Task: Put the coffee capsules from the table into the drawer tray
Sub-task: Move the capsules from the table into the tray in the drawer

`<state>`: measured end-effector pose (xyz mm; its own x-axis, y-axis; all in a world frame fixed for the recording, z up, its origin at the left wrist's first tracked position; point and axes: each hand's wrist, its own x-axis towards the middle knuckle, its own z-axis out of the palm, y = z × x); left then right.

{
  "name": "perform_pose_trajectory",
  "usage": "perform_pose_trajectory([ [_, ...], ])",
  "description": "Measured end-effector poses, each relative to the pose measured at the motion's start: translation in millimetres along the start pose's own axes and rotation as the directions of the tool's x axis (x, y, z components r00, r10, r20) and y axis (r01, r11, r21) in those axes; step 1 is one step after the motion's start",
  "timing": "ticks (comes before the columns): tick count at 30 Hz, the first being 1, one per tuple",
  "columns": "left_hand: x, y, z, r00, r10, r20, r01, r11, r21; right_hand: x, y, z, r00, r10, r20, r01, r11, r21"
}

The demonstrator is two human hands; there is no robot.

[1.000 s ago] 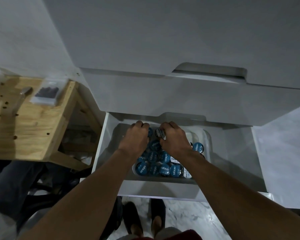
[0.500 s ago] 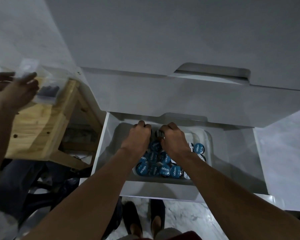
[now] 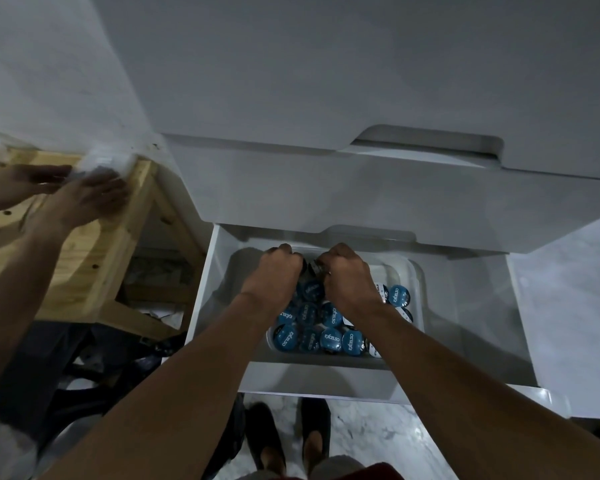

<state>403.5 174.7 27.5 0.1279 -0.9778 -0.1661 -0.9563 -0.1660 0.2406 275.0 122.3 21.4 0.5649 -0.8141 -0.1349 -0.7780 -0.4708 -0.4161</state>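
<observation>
Drawer [image 3: 492, 341]: smooth glossy white. Tray [image 3: 417, 271]: translucent plastic. Capsules [image 3: 331, 340]: glossy blue foil lids. Table [image 3: 94, 244], left: bare pale wood.

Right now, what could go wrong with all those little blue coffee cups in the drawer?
The capsules are piled over one another in the tray, so the left hand and right hand, curled in among them, could nudge some over the rim into the drawer. A tall pile might also catch on the cabinet above when the drawer shuts.
</observation>
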Motion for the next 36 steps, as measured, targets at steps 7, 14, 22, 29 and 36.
perform_pose_trajectory([
  [7,2.8,-1.4,0.3,1.0,0.012,0.018,-0.012,0.999,0.035,1.6,-1.5,-1.7,1.0,0.02,0.001,-0.02,0.999,-0.039],
  [14,3.7,-3.1,0.7,0.999,0.018,0.031,-0.019,0.999,0.045,4.4,-4.5,-2.2,1.0,0.016,0.015,-0.016,0.999,-0.044],
  [22,-11.9,-4.3,-10.0,0.994,-0.058,-0.089,0.055,0.998,-0.032,1.2,2.1,-14.2,0.999,-0.041,-0.036,0.038,0.996,-0.085],
  [29,-38.1,2.0,-25.6,0.984,-0.156,-0.088,0.157,0.988,0.003,-16.4,25.3,-43.6,0.997,-0.07,0.012,0.071,0.986,-0.153],
  [36,-66.9,55.4,-36.9,0.976,-0.019,-0.218,-0.002,0.996,-0.093,-80.4,58.2,-92.9,0.995,0.0,-0.104,-0.019,0.982,-0.189],
])
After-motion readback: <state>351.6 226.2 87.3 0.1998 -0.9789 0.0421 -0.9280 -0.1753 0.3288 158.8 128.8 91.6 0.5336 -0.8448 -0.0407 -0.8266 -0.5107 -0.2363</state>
